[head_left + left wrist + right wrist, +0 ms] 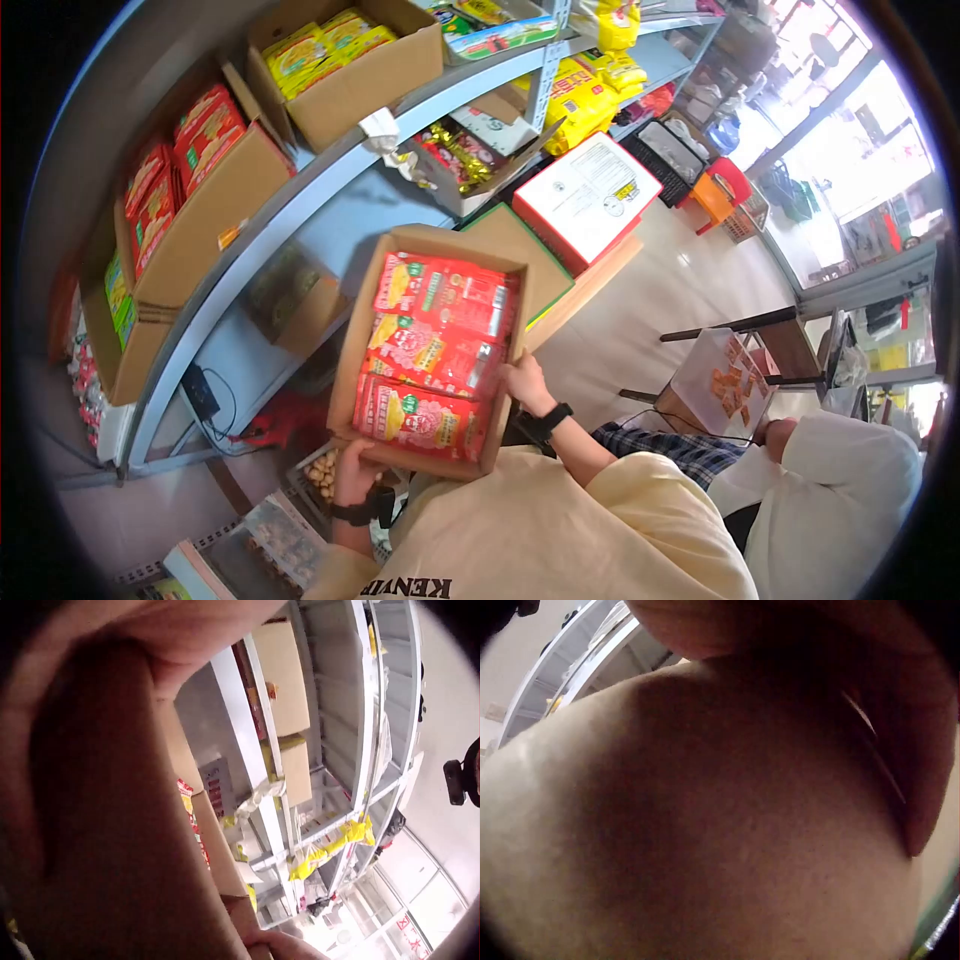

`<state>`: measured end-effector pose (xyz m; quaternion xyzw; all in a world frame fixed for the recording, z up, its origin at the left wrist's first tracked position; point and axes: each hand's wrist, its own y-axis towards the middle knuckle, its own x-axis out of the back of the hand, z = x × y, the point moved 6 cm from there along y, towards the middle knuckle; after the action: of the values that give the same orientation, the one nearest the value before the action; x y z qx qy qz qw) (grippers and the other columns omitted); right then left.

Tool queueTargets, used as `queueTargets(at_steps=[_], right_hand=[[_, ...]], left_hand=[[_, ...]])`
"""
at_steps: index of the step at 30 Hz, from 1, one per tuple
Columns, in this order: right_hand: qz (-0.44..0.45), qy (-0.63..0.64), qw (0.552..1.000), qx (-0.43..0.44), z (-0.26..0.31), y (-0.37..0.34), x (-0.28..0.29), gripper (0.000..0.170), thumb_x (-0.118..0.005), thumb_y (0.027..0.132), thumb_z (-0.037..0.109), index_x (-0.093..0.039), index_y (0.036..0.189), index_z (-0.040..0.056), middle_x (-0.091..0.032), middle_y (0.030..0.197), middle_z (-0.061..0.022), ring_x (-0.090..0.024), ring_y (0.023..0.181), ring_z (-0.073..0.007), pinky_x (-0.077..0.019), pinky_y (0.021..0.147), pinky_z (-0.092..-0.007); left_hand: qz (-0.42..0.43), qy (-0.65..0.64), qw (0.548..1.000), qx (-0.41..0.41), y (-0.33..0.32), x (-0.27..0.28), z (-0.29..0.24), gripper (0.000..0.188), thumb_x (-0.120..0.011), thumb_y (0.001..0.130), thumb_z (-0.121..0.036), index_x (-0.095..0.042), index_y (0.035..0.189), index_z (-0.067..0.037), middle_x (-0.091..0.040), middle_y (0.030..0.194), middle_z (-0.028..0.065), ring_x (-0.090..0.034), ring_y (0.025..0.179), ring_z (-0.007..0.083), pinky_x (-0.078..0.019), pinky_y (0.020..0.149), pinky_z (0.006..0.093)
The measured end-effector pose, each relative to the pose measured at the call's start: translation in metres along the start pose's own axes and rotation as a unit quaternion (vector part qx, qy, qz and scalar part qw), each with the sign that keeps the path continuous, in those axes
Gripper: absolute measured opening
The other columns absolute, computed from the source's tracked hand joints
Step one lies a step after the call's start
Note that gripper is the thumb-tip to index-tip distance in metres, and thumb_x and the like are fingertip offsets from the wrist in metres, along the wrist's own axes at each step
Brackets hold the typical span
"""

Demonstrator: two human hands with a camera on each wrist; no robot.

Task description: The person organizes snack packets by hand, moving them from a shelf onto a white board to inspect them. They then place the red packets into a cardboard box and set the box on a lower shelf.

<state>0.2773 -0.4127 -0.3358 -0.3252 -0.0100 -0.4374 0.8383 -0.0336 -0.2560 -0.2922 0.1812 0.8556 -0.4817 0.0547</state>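
In the head view a cardboard box (345,385), its top uncovered, is held in front of the body at a slant. Red snack packets (430,345) lie inside it in several rows. My left hand (355,475) grips the near left corner, thumb over the rim. On the right side wall, my right hand (526,387) holds the box with the fingers out of sight beneath. The left wrist view has the box's dark wall (112,825) close up with the left hand (195,637) against it. Box wall also fills most of the right wrist view, with the right hand's fingers (922,765) against it.
Blue metal shelving (340,185) curves along the left, bearing a box of yellow packets (345,75) and a box of red packets (225,200). Beyond the held box lies a white carton with red sides (590,195). A person in white (850,480) is at the right, beside a translucent bin (715,380).
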Motion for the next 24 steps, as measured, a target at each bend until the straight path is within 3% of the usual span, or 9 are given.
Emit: queueTargets(at_steps=[3,5,7,14,17,21,24], right_hand=[[-0.011,0.106,0.994,-0.034,-0.012,0.002,0.026,0.033,-0.056,0.071,0.003,-0.052,0.104,0.0011,-0.061,0.075,-0.0071,-0.058,0.061,-0.0165,-0.0463,0.052,-0.0283],[-0.062,0.153,0.986,-0.003,-0.027,0.012,0.041,0.032,-0.057,0.071,0.011,-0.051,0.101,0.0007,-0.063,0.073,-0.0116,-0.063,0.066,-0.0217,-0.0497,0.056,-0.0334],[-0.114,0.148,0.982,-0.021,-0.033,0.012,0.062,0.024,-0.056,0.070,0.006,-0.054,0.094,0.0000,-0.061,0.075,-0.0105,-0.061,0.067,-0.0189,-0.0479,0.058,-0.0309],[-0.197,0.187,0.962,-0.030,-0.024,0.012,0.138,0.025,-0.053,0.068,0.002,-0.056,0.092,-0.0029,-0.061,0.078,-0.0092,-0.058,0.070,-0.0172,-0.0462,0.062,-0.0291],[-0.234,0.231,0.944,0.020,-0.016,0.035,0.170,0.015,-0.052,0.069,0.002,-0.054,0.084,-0.0001,-0.052,0.066,-0.0032,-0.046,0.054,-0.0122,-0.0350,0.047,-0.0250],[-0.210,0.228,0.951,-0.014,-0.001,0.085,0.220,0.014,-0.051,0.069,0.002,-0.053,0.083,0.0000,-0.053,0.066,-0.0038,-0.047,0.054,-0.0125,-0.0357,0.047,-0.0251],[-0.184,0.205,0.960,-0.047,0.006,0.133,0.259,0.022,-0.052,0.068,0.002,-0.055,0.089,-0.0038,-0.060,0.075,-0.0071,-0.056,0.065,-0.0164,-0.0449,0.060,-0.0282]], left_hand=[[0.051,0.084,0.995,0.023,0.036,-0.030,-0.014,0.028,-0.057,0.072,-0.014,-0.054,0.098,-0.006,-0.058,0.089,0.0076,-0.057,0.084,0.0230,-0.0490,0.075,0.0431],[0.067,0.120,0.990,0.034,0.059,-0.049,-0.020,0.027,-0.056,0.074,-0.015,-0.057,0.101,-0.007,-0.061,0.095,0.0082,-0.060,0.089,0.0219,-0.0509,0.076,0.0425],[0.124,0.135,0.983,0.030,0.065,-0.084,-0.029,0.029,-0.056,0.075,-0.016,-0.057,0.102,-0.007,-0.061,0.096,0.0089,-0.060,0.089,0.0225,-0.0506,0.079,0.0439],[0.200,0.180,0.962,0.051,0.099,-0.178,-0.027,0.032,-0.056,0.076,-0.015,-0.055,0.107,-0.005,-0.059,0.103,0.0115,-0.059,0.094,0.0260,-0.0490,0.082,0.0472],[0.223,0.189,0.954,0.072,0.118,-0.229,-0.024,0.033,-0.056,0.076,-0.015,-0.054,0.108,-0.005,-0.059,0.103,0.0114,-0.059,0.095,0.0256,-0.0492,0.081,0.0466],[0.204,0.205,0.956,0.047,0.140,-0.305,-0.027,0.032,-0.055,0.076,-0.013,-0.054,0.107,-0.006,-0.059,0.102,0.0115,-0.061,0.091,0.0269,-0.0518,0.078,0.0472],[0.210,0.210,0.954,0.048,0.160,-0.362,-0.032,0.033,-0.056,0.075,-0.013,-0.054,0.107,-0.006,-0.060,0.100,0.0119,-0.061,0.090,0.0273,-0.0524,0.078,0.0475]])
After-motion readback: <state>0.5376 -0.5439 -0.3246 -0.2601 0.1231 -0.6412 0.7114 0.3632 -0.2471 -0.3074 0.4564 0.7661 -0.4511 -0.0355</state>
